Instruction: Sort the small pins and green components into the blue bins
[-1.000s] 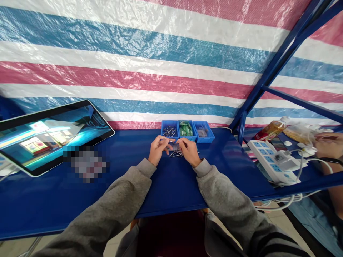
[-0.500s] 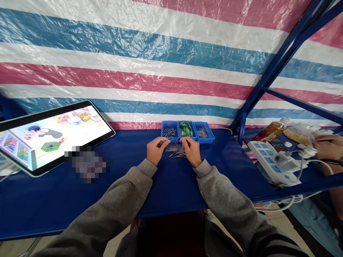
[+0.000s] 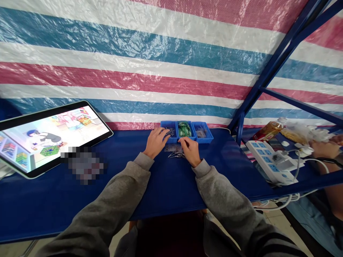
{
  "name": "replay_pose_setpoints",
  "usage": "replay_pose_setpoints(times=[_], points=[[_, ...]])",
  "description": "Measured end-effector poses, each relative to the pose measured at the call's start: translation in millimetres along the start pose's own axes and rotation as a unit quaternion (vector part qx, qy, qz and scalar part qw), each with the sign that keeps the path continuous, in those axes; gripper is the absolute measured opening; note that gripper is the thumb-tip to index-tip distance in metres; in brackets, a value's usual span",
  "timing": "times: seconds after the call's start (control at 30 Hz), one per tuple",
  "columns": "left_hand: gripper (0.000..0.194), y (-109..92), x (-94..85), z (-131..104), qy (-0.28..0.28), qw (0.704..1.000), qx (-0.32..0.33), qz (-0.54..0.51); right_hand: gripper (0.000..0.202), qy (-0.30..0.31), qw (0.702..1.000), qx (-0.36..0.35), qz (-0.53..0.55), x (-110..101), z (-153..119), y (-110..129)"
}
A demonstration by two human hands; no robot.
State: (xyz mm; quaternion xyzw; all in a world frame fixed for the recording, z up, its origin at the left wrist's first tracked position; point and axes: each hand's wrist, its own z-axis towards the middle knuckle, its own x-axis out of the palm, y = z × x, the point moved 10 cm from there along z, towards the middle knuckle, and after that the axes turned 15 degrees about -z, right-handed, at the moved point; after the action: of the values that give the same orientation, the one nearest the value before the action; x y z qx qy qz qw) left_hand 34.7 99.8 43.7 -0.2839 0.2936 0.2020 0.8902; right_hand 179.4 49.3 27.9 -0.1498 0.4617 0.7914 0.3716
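My left hand (image 3: 156, 141) reaches over the left blue bin (image 3: 167, 124), which holds small metal screws, its fingers spread and partly covering the bin. My right hand (image 3: 190, 150) is closed in a pinch just in front of the middle bin (image 3: 184, 130) of green packets; whatever it pinches is too small to make out. Between my hands a clear plastic bag (image 3: 172, 147) lies on the blue table, with several thin metal pieces (image 3: 175, 155) in front of it. The right bin (image 3: 202, 132) contains clear packets.
A tablet (image 3: 53, 137) showing a cartoon stands at the left, beside a pixelated patch. At the right are a blue frame (image 3: 242, 121), a white power strip (image 3: 269, 162) with cables, a bottle (image 3: 269, 129), a bag of yellowish food (image 3: 291, 134) and another person's hand (image 3: 325, 149).
My left hand has opened from a pinch and moved up and slightly left, over the screw bin. My right hand stays pinched in nearly the same place. The other person's hand has shifted slightly.
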Motion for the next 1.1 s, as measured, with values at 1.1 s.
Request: replay_pose_setpoints(times=[1.1], points=[[0.032,1,-18.3,-30,-0.051,0.993,-0.022,-0.104,0.023,0.177,0.952,0.002,-0.250,43,-5,-25]])
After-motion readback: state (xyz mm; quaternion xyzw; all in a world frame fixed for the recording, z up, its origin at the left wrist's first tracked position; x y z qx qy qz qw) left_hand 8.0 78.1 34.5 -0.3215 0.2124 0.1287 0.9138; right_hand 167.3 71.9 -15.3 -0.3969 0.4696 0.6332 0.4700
